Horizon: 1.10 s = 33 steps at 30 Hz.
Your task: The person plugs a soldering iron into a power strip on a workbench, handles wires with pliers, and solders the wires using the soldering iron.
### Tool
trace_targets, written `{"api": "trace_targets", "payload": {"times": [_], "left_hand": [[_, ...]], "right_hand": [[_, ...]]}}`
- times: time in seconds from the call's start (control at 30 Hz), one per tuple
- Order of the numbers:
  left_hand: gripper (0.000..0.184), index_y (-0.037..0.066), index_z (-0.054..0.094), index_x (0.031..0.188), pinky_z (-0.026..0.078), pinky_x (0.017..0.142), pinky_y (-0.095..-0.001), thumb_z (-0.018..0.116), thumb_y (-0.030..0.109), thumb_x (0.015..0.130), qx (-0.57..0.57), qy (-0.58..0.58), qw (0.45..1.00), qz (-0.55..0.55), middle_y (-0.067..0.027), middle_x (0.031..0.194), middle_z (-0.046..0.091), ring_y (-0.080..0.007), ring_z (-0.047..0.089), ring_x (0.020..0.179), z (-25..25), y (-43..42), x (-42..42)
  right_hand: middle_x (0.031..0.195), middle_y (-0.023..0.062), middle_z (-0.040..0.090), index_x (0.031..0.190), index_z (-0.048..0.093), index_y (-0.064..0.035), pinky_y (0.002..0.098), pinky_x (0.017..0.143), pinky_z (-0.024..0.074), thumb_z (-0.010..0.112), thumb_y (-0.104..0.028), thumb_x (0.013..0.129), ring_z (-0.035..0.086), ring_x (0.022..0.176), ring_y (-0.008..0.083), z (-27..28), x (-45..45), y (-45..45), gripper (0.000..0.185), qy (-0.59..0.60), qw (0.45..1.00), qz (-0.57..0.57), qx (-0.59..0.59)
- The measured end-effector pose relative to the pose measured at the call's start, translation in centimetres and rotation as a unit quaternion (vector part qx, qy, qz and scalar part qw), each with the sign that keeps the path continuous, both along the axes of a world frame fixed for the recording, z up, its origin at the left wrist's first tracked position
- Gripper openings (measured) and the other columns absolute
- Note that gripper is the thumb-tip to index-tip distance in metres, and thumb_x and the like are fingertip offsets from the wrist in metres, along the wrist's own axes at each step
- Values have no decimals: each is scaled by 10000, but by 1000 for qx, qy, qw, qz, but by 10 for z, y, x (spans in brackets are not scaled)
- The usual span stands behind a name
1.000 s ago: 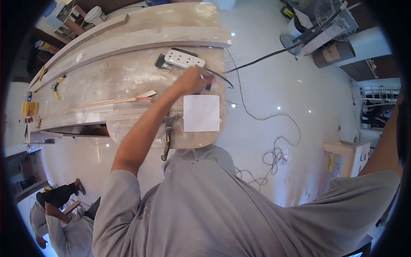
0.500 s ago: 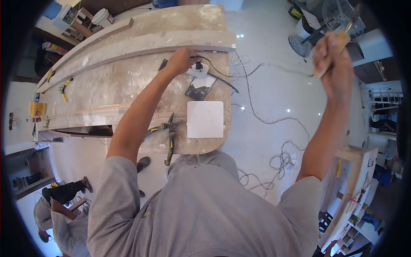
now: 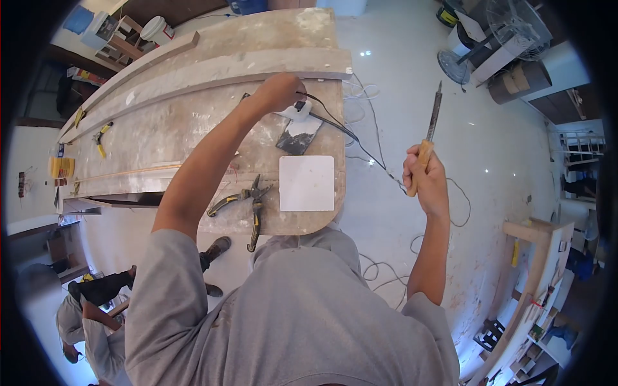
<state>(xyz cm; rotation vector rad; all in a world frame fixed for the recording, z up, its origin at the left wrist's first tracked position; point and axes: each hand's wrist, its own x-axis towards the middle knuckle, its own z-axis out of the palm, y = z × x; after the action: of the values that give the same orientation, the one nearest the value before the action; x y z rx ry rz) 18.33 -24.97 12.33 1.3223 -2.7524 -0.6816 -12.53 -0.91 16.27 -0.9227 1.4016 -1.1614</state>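
My right hand is wrapped round the yellowish handle of a soldering iron, its dark rod pointing up, over the floor right of the workbench. A thin cord runs from the handle toward the bench. My left hand is closed at the end of a black cord, right beside a white power socket with a black plug; its fingertips are partly hidden. Below the socket lies a black-and-white patched piece. Nearer me are a white square plate and black-and-yellow pliers.
Long wooden boards lie across the workbench. Another yellow-handled tool rests at its left. Loose cable trails over the floor. A fan stands at upper right. Another person is at lower left.
My right hand has come down and left with the soldering iron, which now points upward. My left hand has shifted slightly right and stays by the socket.
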Motion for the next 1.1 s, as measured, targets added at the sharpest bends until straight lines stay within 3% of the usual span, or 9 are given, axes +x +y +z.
{"api": "trace_targets", "payload": {"times": [0.37,0.43,0.5,0.57,0.63,0.8,0.83,0.93,1.1], "left_hand": [[201,76,798,952,549,801,-470,772,238,837,-19,22,999,-26,-198,884,734,-394,702,879,-35,-4,6],[297,85,765,1082,534,790,-455,772,260,843,-2,8,1000,-5,-201,932,730,-394,688,855,-32,-3,15],[361,66,741,1146,534,779,-434,776,265,848,-64,122,989,56,-222,925,727,-367,691,821,0,29,32],[385,58,724,1201,532,781,-408,756,267,879,-39,194,970,142,-221,944,725,-351,690,830,42,70,58],[360,22,714,1199,529,797,-394,703,272,940,-6,143,971,192,-217,987,728,-319,696,862,91,135,84],[310,-36,710,1136,526,805,-363,587,228,1032,96,242,889,377,-195,978,734,-259,690,872,-13,288,141],[293,-36,713,1136,525,792,-346,590,207,1028,116,226,870,423,-177,947,738,-240,686,851,-18,304,141],[263,-39,719,1116,518,763,-315,600,172,1015,198,245,811,493,-130,861,726,-180,656,785,-29,328,141],[201,-32,731,1052,483,673,-254,655,140,980,171,342,746,545,-27,774,686,-90,584,700,-45,320,130]], "right_hand": [[844,-4,551,1406,519,-9,214,620,428,446,-223,1106,510,708,63,-7,32,11,376,11,998,57,-13],[834,-1,526,1457,467,7,209,608,421,461,-244,1106,498,705,64,-8,42,10,432,11,998,49,-29],[837,-4,517,1526,402,6,200,606,415,445,-226,1110,486,698,65,-14,43,11,478,38,997,64,-35],[842,-7,518,1482,445,2,205,612,420,457,-211,1104,483,694,68,-12,52,18,434,90,990,107,-23],[874,20,557,1408,494,3,230,643,446,491,-197,1087,520,723,92,-17,61,24,378,131,981,142,-1],[1019,163,687,1230,556,20,354,792,528,608,-141,1016,676,899,259,-44,112,30,273,241,940,242,20],[1083,210,691,1221,572,15,405,856,528,645,-110,980,683,995,359,-47,121,27,281,256,931,260,4],[1072,208,688,1191,600,4,409,851,527,667,-105,963,673,984,377,-59,139,20,262,310,896,310,-70],[1061,191,698,1165,626,-4,398,830,532,683,-115,957,681,953,355,-74,153,20,243,316,885,334,-71]]}}
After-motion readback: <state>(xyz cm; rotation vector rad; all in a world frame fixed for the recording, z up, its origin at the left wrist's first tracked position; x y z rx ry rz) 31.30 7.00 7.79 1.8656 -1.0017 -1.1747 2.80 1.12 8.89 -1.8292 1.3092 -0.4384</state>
